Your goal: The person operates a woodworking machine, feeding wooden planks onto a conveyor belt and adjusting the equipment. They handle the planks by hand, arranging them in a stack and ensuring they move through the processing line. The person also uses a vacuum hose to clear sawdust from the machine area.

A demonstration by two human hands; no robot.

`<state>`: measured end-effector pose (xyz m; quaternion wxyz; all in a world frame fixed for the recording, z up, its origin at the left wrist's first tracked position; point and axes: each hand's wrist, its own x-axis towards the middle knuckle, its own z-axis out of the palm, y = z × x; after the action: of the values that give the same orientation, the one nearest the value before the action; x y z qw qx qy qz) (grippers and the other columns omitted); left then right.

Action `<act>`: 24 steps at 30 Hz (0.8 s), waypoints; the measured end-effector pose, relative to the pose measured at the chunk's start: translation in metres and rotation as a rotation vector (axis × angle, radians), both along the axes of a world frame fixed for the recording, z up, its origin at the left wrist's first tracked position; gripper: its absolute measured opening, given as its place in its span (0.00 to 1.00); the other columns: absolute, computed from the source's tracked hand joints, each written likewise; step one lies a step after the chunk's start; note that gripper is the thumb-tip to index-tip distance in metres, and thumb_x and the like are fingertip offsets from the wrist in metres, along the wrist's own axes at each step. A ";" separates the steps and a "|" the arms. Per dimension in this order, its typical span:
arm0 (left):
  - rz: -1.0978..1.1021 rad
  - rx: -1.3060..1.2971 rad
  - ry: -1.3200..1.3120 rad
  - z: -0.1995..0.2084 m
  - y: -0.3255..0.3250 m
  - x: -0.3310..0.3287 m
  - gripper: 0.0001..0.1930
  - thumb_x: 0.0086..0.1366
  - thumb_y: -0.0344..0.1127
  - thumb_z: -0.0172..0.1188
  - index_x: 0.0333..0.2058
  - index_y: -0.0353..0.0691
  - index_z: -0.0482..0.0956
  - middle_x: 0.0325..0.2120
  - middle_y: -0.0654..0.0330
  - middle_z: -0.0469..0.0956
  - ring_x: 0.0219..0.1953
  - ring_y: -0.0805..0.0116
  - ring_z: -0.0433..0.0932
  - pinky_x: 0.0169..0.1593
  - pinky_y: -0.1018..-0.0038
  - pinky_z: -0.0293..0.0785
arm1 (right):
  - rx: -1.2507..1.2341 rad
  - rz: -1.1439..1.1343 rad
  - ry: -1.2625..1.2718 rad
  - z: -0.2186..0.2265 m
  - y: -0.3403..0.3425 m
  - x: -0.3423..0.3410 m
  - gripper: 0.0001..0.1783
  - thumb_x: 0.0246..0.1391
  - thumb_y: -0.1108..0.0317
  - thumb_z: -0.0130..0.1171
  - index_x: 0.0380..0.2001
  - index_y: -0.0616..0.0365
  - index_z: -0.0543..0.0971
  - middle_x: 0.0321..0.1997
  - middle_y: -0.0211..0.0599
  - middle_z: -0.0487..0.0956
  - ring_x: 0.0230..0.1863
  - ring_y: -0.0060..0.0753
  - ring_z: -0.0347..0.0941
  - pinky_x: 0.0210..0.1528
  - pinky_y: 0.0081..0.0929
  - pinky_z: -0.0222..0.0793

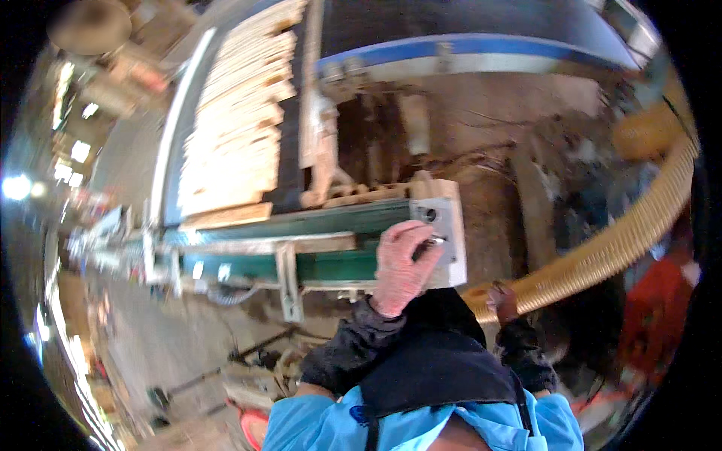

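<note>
My left hand (pixel 404 264), in a pinkish-red knit glove, is at the near end of a green belt conveyor (pixel 338 266). Its thumb and fingers curl together at a small shiny metal piece (pixel 436 240) on the grey end plate (pixel 445 218). A dark round hole shows in the plate just above the fingers. Lower and to the right, my right hand (pixel 504 302) hangs beside a yellow ribbed hose (pixel 587 267). It is dark and blurred, so its fingers cannot be made out. Dark sleeves cover both forearms.
Many pale wood strips (pixel 239 113) lie side by side on a dark bed beyond the conveyor. A wooden rail (pixel 320 243) on a metal bracket (pixel 288 282) runs above the belt. Far off stands a blue-edged machine table (pixel 466 52). A red object (pixel 658 308) is at right.
</note>
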<state>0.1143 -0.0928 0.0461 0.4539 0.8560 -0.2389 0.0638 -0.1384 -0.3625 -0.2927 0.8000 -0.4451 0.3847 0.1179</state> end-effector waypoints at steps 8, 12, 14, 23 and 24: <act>0.167 -0.037 0.042 -0.014 -0.006 -0.017 0.19 0.55 0.31 0.75 0.47 0.46 0.86 0.50 0.57 0.83 0.55 0.54 0.78 0.60 0.60 0.75 | 0.937 0.190 -0.198 -0.146 -0.087 0.015 0.22 0.52 0.50 0.61 0.48 0.47 0.80 0.32 0.34 0.74 0.33 0.38 0.71 0.33 0.41 0.70; 0.180 -0.068 0.045 -0.017 -0.013 -0.019 0.20 0.55 0.31 0.75 0.48 0.46 0.86 0.51 0.57 0.83 0.56 0.53 0.78 0.61 0.60 0.74 | 0.181 0.388 -0.156 -0.162 -0.091 0.027 0.12 0.51 0.57 0.63 0.37 0.48 0.78 0.31 0.35 0.75 0.33 0.38 0.74 0.32 0.41 0.70; 0.201 -0.057 0.032 -0.015 -0.016 -0.021 0.19 0.56 0.31 0.75 0.48 0.45 0.86 0.51 0.57 0.83 0.56 0.54 0.78 0.61 0.60 0.74 | -0.228 0.622 -0.221 -0.126 -0.062 0.038 0.07 0.53 0.61 0.63 0.29 0.48 0.75 0.29 0.35 0.75 0.29 0.37 0.74 0.28 0.41 0.69; 0.224 -0.059 0.007 -0.019 -0.016 -0.020 0.18 0.56 0.31 0.74 0.47 0.45 0.87 0.50 0.57 0.83 0.56 0.55 0.78 0.61 0.60 0.74 | -0.408 0.748 -0.044 -0.107 -0.056 0.039 0.06 0.63 0.68 0.54 0.33 0.53 0.78 0.29 0.37 0.78 0.24 0.40 0.77 0.24 0.39 0.71; 0.229 -0.045 0.010 -0.019 -0.016 -0.020 0.18 0.56 0.32 0.74 0.47 0.45 0.87 0.50 0.57 0.83 0.56 0.55 0.78 0.61 0.60 0.74 | -0.384 0.780 0.010 -0.087 -0.052 0.041 0.06 0.65 0.68 0.52 0.36 0.53 0.79 0.32 0.38 0.80 0.26 0.41 0.78 0.25 0.39 0.73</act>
<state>0.0939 -0.1084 0.0276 0.4639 0.8676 -0.1360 0.1163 -0.0973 -0.4149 -0.3796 0.5962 -0.6974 0.2066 0.3398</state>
